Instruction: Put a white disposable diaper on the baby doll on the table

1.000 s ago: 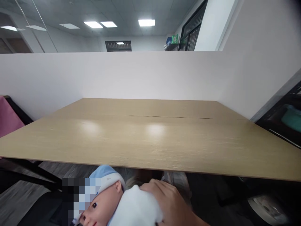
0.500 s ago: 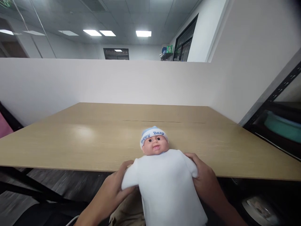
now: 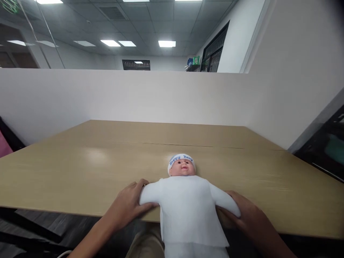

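A baby doll [image 3: 185,206] in a white garment and a blue-and-white cap lies face up on the near edge of the wooden table [image 3: 88,168], its lower body hanging over the edge. My left hand [image 3: 127,208] is closed around the doll's left-side sleeve. My right hand [image 3: 247,216] grips the other sleeve from beneath, fingers curled on the fabric.
White partition walls [image 3: 80,96] close off the table at the back and right. A dark metal shelf [image 3: 326,150] stands at the right edge. Something pink [image 3: 3,145] shows at the far left. Dark table legs and grey floor lie below left.
The doll came up from below the table edge and now lies flat on the tabletop. Both hands slid outward along its sleeves, spreading the arms.
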`<state>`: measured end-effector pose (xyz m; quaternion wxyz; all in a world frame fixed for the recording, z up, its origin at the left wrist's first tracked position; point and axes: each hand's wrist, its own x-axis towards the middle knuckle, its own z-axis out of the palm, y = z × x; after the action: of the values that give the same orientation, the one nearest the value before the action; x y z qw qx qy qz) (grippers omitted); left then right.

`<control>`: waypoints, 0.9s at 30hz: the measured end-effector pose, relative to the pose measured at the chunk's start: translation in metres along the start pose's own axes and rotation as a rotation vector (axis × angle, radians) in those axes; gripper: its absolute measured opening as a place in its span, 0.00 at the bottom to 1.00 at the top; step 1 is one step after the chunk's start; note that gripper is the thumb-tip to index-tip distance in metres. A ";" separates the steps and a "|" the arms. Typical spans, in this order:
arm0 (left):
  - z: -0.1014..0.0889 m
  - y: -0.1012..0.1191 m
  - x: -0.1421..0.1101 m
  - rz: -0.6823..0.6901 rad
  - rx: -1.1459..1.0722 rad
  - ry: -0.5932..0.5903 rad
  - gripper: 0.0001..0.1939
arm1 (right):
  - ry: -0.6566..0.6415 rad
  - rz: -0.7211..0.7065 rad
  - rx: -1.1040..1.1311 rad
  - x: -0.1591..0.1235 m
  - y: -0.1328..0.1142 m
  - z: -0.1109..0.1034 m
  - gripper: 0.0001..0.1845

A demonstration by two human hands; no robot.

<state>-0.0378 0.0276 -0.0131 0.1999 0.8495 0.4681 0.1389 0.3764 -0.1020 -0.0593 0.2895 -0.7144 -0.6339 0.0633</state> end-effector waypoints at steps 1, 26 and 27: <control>0.000 -0.006 0.008 -0.017 0.039 0.020 0.33 | -0.022 0.001 0.027 0.009 0.002 0.004 0.23; -0.019 -0.134 0.305 0.232 0.285 0.400 0.37 | 0.050 -0.149 -0.104 0.315 0.067 0.084 0.20; -0.020 -0.138 0.311 0.246 0.274 0.402 0.36 | 0.063 -0.157 -0.088 0.324 0.070 0.086 0.21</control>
<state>0.0146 0.3632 -0.0446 -0.0322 0.8744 0.4061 0.2636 0.4588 0.2301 -0.0748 0.2818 -0.6762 -0.6806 -0.0101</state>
